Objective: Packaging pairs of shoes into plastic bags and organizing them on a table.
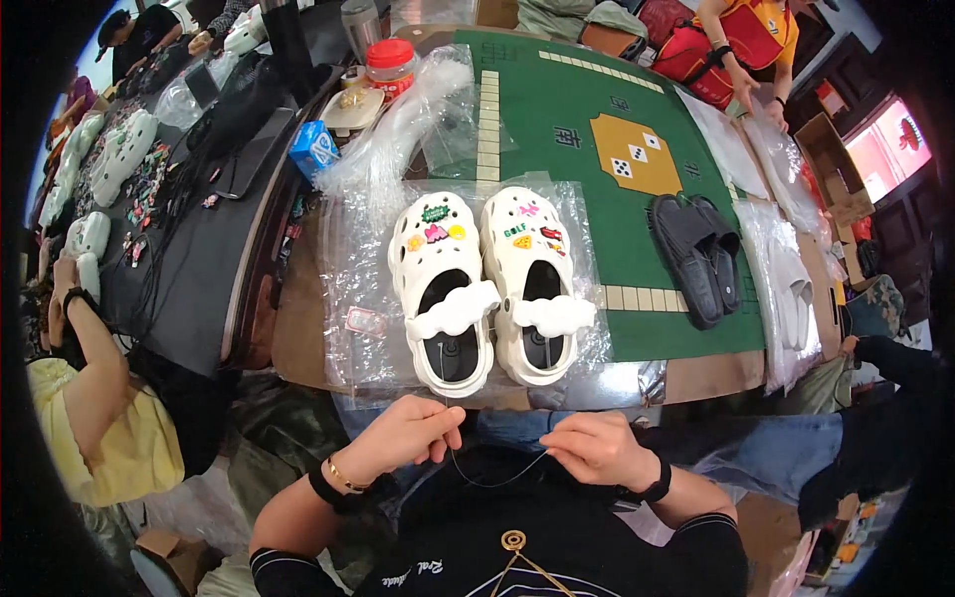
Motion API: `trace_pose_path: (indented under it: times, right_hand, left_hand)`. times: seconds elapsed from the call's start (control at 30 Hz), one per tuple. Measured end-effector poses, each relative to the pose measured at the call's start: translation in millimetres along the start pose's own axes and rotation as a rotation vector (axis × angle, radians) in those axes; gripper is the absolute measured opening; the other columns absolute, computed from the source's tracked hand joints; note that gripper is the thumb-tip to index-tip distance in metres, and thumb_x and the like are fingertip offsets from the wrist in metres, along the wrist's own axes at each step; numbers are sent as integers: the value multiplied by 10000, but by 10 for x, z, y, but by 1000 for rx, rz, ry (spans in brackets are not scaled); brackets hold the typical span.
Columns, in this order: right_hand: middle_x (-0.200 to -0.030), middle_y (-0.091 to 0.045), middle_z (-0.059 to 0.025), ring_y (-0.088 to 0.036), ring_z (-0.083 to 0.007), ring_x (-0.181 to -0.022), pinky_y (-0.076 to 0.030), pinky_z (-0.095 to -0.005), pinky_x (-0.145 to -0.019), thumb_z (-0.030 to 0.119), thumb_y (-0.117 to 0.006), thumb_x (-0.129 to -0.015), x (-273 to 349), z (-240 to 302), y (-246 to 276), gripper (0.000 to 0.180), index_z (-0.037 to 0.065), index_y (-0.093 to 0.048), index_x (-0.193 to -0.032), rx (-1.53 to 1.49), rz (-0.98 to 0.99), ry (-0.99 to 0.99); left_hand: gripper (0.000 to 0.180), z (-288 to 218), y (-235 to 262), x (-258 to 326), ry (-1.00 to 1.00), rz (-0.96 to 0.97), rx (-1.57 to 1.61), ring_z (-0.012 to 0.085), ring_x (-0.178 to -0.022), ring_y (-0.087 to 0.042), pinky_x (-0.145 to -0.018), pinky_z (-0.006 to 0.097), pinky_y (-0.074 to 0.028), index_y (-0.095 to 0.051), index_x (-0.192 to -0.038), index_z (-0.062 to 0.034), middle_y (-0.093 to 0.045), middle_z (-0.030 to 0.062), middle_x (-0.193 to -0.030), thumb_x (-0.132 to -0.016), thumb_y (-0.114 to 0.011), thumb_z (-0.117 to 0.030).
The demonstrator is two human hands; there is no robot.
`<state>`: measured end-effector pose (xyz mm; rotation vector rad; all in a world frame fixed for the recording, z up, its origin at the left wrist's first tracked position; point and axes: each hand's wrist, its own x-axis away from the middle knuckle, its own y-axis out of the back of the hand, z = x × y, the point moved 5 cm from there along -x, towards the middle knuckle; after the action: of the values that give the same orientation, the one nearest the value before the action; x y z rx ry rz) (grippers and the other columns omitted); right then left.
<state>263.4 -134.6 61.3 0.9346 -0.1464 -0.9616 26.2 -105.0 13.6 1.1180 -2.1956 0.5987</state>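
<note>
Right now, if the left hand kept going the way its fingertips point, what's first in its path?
The left hand points right along the thin dark cord, so it would likely meet the right hand pinching the cord's other end. Depth looks similar but isn't certain.

White clogs (489,284) with bright charms, side by side on clear plastic (363,284) at the near edge of a green mat (597,119). Dark sandals (698,257) to the right, bagged white shoes (791,289) beyond. Red-lidded jar (391,65) and blue carton (314,149) at the far left corner. More white clogs (119,154) on the dark table (189,279) alongside.
</note>
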Motion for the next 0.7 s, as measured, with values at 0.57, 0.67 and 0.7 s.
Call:
trace_pose_path:
  times: [0.57, 0.67, 0.7]
  right_hand:
    - [-784, -645, -66, -643, -221, -631, -513, -312, -536, 60, -742, -757, -177, -262, 44, 135, 58, -693, -883, 105, -196, -73]
    - [-776, -641, -67, -639, -222, -624, -510, -316, -531, 63, -744, -757, -212, -294, 54, 136, 59, -693, -883, 118, -186, -78]
    - [-776, -641, -67, -639, -222, -624, -510, -316, -531, 63, -744, -757, -231, -302, 56, 136, 59, -693, -883, 115, -186, -75]
  left_hand:
    - [443, -246, 143, -130, -77, -97, -137, 68, -453, -466, -435, 219, -348, -670, -728, -8, -549, 5, -531, -971, -534, -352]
    - [412, -296, 204, -98, -169, -198, -129, 57, -440, -439, -424, 216, -340, -665, -754, -11, -550, 2, -544, -978, -535, -331]
    - [395, -314, 233, -88, -214, -242, -114, 56, -440, -436, -425, 217, -342, -666, -774, -11, -552, 2, -555, -980, -534, -321]
